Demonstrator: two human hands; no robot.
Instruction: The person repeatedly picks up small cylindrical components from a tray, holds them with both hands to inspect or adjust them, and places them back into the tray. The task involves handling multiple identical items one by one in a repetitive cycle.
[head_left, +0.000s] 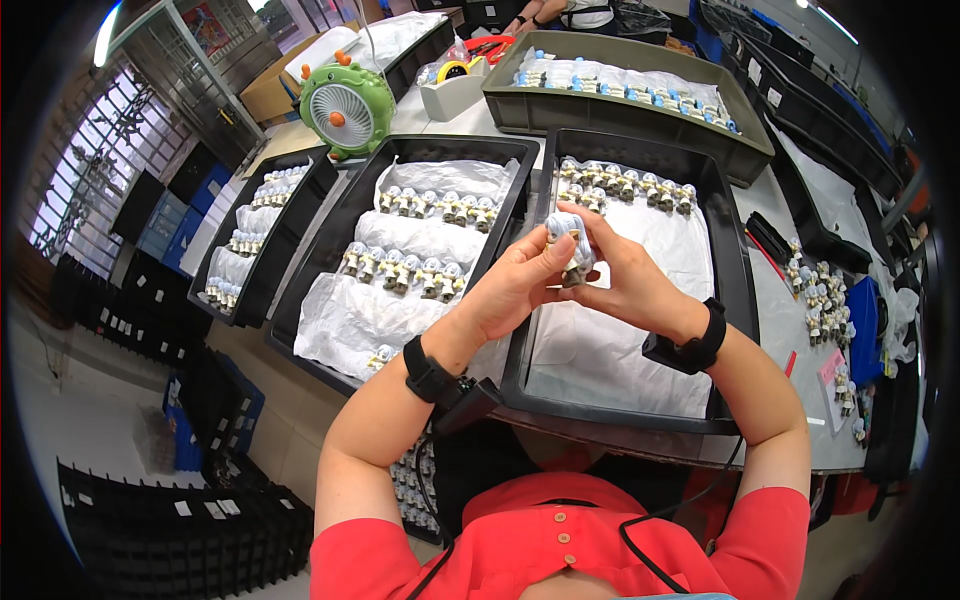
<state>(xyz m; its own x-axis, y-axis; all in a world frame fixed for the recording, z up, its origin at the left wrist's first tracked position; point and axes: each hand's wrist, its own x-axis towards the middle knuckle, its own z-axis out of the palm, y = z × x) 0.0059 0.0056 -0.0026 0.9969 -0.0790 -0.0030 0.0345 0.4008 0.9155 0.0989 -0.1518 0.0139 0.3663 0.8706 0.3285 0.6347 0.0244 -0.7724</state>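
A small figurine (pixel 568 240) with pale blue hair is held up between my two hands, over the paper-lined black tray (pixel 735 290) in front of me. My left hand (pixel 522 275) grips it from the left, its thumb pressed across the front. From the right, the fingers of my right hand (pixel 625 262) curl round its back and base. Similar figurines (pixel 625 185) stand in rows at the far end of this tray. Just left, a second black tray (pixel 300 335) holds rows of figurines (pixel 403 270) between folds of white paper.
A green fan (pixel 343 108) stands behind a narrower black tray (pixel 200 290) at left. Behind sit a tape dispenser (pixel 455 95) and an olive bin (pixel 640 115) of figurines. Loose figurines (pixel 825 305) and a blue box (pixel 863 320) lie at right. Stacked black crates (pixel 180 530) fill the lower left.
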